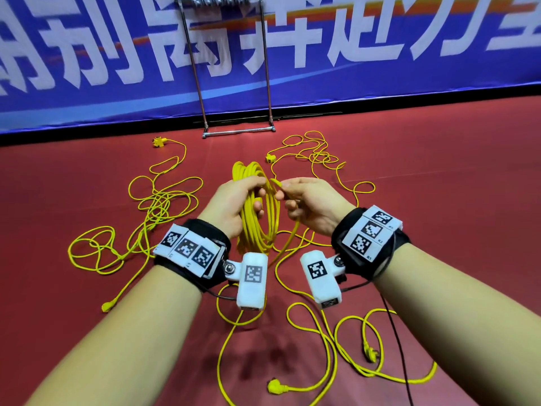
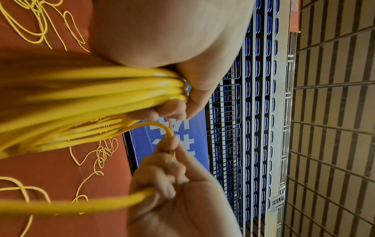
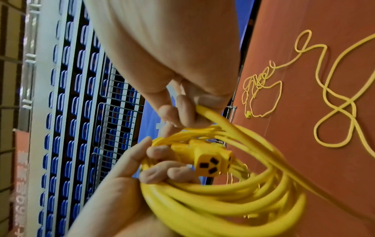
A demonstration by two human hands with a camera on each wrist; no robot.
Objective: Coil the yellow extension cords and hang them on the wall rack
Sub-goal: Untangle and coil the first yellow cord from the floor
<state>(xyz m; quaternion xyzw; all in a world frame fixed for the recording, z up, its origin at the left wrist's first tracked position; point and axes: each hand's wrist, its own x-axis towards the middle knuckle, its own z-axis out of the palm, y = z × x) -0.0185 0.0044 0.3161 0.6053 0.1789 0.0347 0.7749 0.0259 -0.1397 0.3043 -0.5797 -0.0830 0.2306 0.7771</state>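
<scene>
The rack (image 1: 234, 68) stands at twelve o'clock, well apart. Loose cords (image 1: 158, 206) sprawl from nine to six; they could snag the tail I feed. My left hand (image 1: 234, 206) grips the coil (image 1: 257, 218); a slack grip would spill its loops. My right hand (image 1: 310, 203) pinches the trailing cord (image 1: 288, 238), which could kink.

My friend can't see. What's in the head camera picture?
Two hands hold a coil of yellow cord: the left hand grips the loops, the right hand pinches a strand. More yellow cords sprawl on the red floor before a metal rack.
</scene>
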